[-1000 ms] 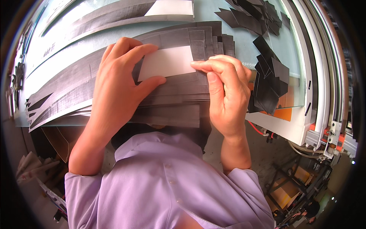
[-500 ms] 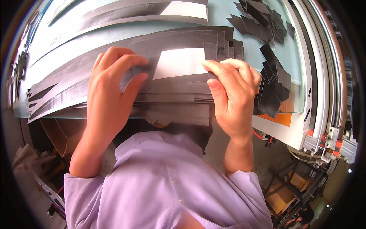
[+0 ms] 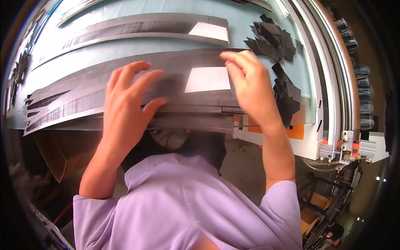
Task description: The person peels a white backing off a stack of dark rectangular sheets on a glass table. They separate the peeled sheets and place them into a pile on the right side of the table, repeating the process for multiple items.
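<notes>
Long dark grey strips [image 3: 125, 77] lie stacked and overlapping across the pale table in front of me, with a white four-sided patch [image 3: 208, 80] near their right end. Over the strips my left hand [image 3: 129, 93] hovers open, thumb and fingers spread; a dark blur beside its fingertips is too smeared to name. At the far right corner of the strips, my right hand [image 3: 250, 81] has its thumb and fingers drawn together. What lies between those fingertips, if anything, cannot be made out.
Another stack of dark strips [image 3: 166, 25] lies farther back. Small dark offcuts [image 3: 273, 39] are heaped at the back right, and more dark pieces [image 3: 287, 93] lie beside my right wrist. A white machine rail [image 3: 329, 83] borders the table's right side.
My right hand has moved away from me, its fingertips going from beside the white patch to the strips' far edge. The left hand stays spread and has shifted slightly. The view has shifted too.
</notes>
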